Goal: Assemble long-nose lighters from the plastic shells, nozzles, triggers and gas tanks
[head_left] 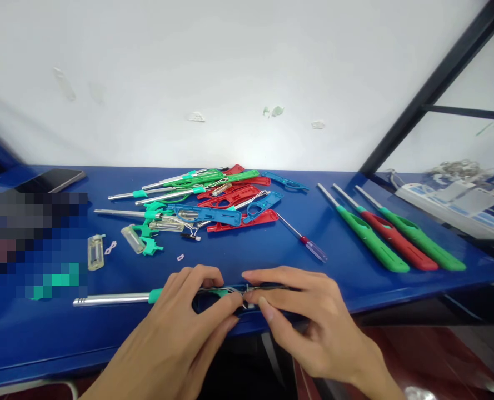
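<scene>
A partly assembled blue utility lighter [207, 301] lies along the table's front edge, its silver tube [113, 300] pointing left and thin wires showing inside its handle. My left hand [188, 314] is curled over the handle's left part, gripping it with thumb and fingers. From the other side, my right hand [309, 316] has its fingertips closed on the handle's inner parts, close to the left thumb. A thin dark strip shows between the right fingers; what it is I cannot tell. Much of the handle is hidden under both hands.
Behind the hands lies a pile of lighter parts, with red shells [234, 196], blue shells [209, 214] and clear fuel tanks [95, 253]. A screwdriver [311, 248] lies right of it. Three whole lighters [372, 239] rest farther right, near a white power strip [455, 205]. A phone [50, 180] lies back left.
</scene>
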Action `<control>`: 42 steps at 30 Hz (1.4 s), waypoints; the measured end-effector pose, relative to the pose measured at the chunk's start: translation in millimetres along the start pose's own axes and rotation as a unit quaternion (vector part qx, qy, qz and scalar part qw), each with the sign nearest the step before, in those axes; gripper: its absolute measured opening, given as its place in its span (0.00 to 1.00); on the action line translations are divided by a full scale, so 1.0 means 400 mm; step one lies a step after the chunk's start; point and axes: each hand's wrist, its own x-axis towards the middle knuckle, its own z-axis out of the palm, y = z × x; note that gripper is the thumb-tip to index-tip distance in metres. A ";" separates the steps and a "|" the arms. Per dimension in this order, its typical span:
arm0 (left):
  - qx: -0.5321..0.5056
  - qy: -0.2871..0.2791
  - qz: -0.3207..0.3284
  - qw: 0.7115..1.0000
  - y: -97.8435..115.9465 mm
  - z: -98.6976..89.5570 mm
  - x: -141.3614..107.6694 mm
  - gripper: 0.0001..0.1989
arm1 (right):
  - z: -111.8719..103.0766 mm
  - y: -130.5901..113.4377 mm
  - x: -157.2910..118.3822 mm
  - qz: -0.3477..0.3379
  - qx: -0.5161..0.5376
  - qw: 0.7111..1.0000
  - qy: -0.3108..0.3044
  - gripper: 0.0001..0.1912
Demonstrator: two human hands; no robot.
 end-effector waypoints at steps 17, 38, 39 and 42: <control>-0.009 -0.023 0.003 1.000 -0.016 0.005 -0.025 0.18 | -0.002 -0.002 -0.004 0.001 -0.007 1.000 0.006 0.15; 0.006 -0.027 0.019 0.999 -0.021 0.008 -0.022 0.15 | -0.049 0.039 -0.018 0.234 0.006 0.971 -0.036 0.08; 0.004 -0.026 0.018 0.999 -0.021 0.007 -0.022 0.15 | -0.055 0.042 -0.019 0.243 0.016 0.969 -0.043 0.06; 0.004 -0.024 0.013 1.000 -0.019 0.005 -0.021 0.15 | -0.062 0.043 -0.017 0.249 0.039 0.966 -0.060 0.05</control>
